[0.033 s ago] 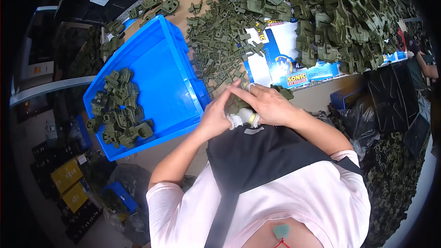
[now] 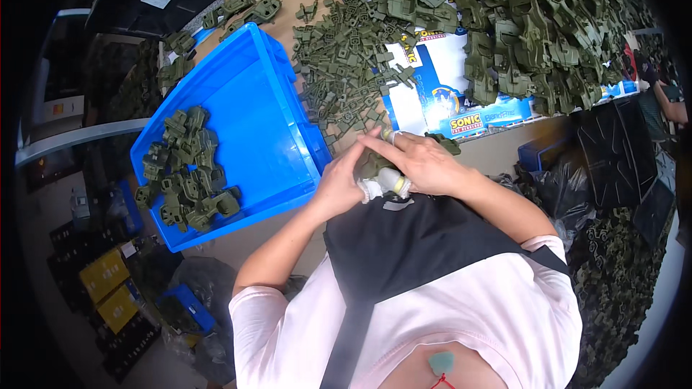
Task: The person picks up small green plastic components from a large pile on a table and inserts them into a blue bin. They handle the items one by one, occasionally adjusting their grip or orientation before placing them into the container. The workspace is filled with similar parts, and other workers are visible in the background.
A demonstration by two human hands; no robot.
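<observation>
So the blue bin (image 2: 249,119) is my landmark here. Just off its right-hand rim, the left hand (image 2: 339,180) is curled in close, fingertips meeting the other hand's. Next along is the green part (image 2: 370,165), tucked between the two hands and mostly hidden from my remote feed. The right hand (image 2: 432,166), further right of the bin, closes on that same part from its side. Which fingers carry the load, I can't tell.

If I were coaching from here, I'd say brace with one hand, press with the other, push straight rather than twisting, and tilt the part so I can see the join. The wraps might dull the feel, so go gently imo.

Counts, left to right: two yellow boxes (image 2: 112,292) left of the bin; one bin with roughly a dozen or more green pieces (image 2: 194,187) in its left half, overlapping too much for an exact number; two hands, one part, at least two white finger wraps (image 2: 370,189); dozens of small green bits (image 2: 346,43) right of the bin; and, far right of it, a heap of larger green shells (image 2: 533,29) I can't count.
</observation>
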